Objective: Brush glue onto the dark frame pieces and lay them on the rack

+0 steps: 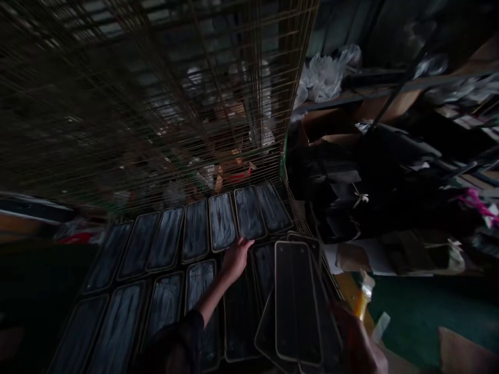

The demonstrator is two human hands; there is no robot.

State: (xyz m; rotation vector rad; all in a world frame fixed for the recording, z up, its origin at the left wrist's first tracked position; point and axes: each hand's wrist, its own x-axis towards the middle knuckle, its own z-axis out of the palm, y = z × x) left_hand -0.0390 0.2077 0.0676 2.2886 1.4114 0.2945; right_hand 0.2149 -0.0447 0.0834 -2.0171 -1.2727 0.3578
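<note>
My left hand (236,256) reaches forward over a wire rack shelf (298,215), its fingers curled on the far end of a dark unstreaked panel (238,317) in the near row. Around it lie several flat black panels with pale rims, most smeared with whitish streaks (221,221). My right hand (360,349), low at the right, grips a fanned stack of dark panels (297,301). A brush with a yellow handle (364,297) sticks up just beside that hand; whether the hand holds it I cannot tell.
More wire shelves (156,104) rise above and behind the panels. To the right stand cluttered shelves with dark bags (351,187), cardboard and white plastic bags (323,75). A green surface (421,311) lies at lower right.
</note>
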